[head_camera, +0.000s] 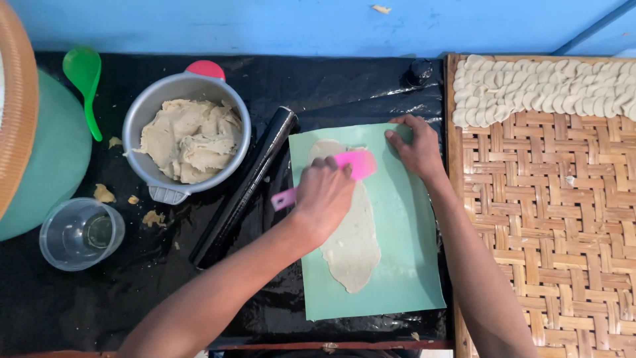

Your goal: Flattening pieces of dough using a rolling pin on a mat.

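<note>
My left hand (pixel 324 195) grips a pink plastic scraper (pixel 358 162), its blade resting on the upper end of a long flattened strip of pale dough (pixel 354 245). The dough lies on a light green mat (pixel 404 265). My right hand (pixel 414 146) lies flat on the mat's upper right corner, fingers spread and holding nothing. A black rolling pin (pixel 245 189) lies slantwise just left of the mat, close to my left forearm.
A metal bowl (pixel 142 119) of dough sits at upper left, with a green spoon (pixel 85 73), a clear cup (pixel 81 233) and a teal container (pixel 46 166) further left. A woven bamboo tray (pixel 550 219) at right carries rows of small dough pieces (pixel 543 89). Black plastic sheeting (pixel 79 305) covers the table.
</note>
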